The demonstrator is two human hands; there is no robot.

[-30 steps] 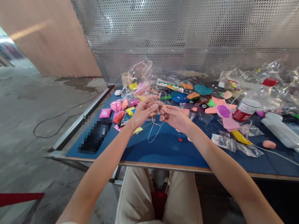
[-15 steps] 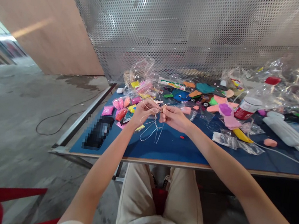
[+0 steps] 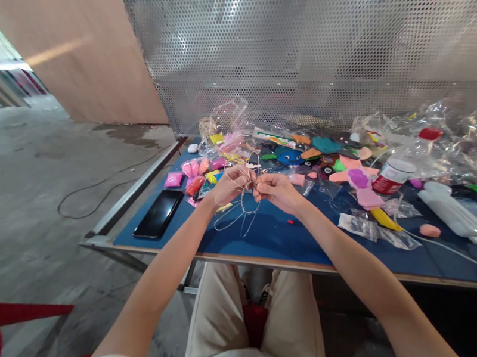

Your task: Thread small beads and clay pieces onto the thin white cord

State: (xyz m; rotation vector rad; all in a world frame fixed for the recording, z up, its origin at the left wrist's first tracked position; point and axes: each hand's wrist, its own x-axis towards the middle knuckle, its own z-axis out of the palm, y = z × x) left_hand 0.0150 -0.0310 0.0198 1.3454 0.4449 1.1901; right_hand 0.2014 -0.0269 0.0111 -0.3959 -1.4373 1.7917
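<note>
Both hands meet above the blue tabletop (image 3: 296,242), working on a thin, light-coloured wire figure (image 3: 248,211) bent into loops. My left hand (image 3: 234,182) is closed, its fingers pinching the wire. Opposite it, my right hand (image 3: 276,189) pinches the same wire between thumb and fingertips. Two longer loops hang below the hands, and a smaller loop sticks up above them. Just where the fingertips meet, the detail is too small to make out. Packets of pink and red clay (image 3: 194,185) lie close beyond my left hand.
A black phone (image 3: 158,214) lies at the left table edge. Farther back are a blue clay figure (image 3: 289,156), a pink clay shape (image 3: 368,198) and a plastic bottle with a red cap (image 3: 396,170). A white power bank (image 3: 454,213) trails a cable. Behind rises a perforated metal panel (image 3: 258,55).
The wire figure has turned a little, so a loop now shows above my fingers and the lower loops hang further left. Both hands keep their pinch on it. The view has shifted slightly.
</note>
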